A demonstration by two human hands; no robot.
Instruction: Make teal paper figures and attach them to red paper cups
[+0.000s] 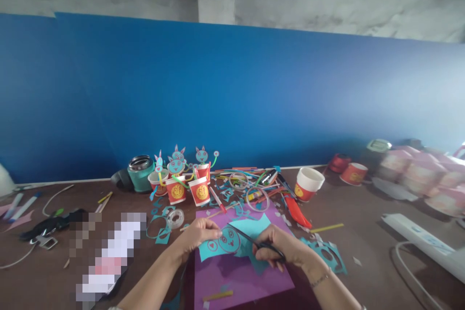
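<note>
Pinched in my left hand (201,236) is the left part of a light blue paper (214,248), which carries a drawn round face and a small heart in a circle. My right hand (272,247) grips black scissors (267,244) by the handles, the blades pointing left over the paper beside the face. Whether the blades touch the paper is not clear. Another piece of blue paper (256,226) lies beneath the scissors. Under both hands is a purple sheet (243,283) on the brown table.
Red and white paper cups (176,191) with blue paper figures stand behind my left hand, near a tape roll (176,219). Pens, straws and blue scraps are heaped behind the purple sheet. A white-rimmed cup (308,184) and a red marker-like object (296,210) are right of them.
</note>
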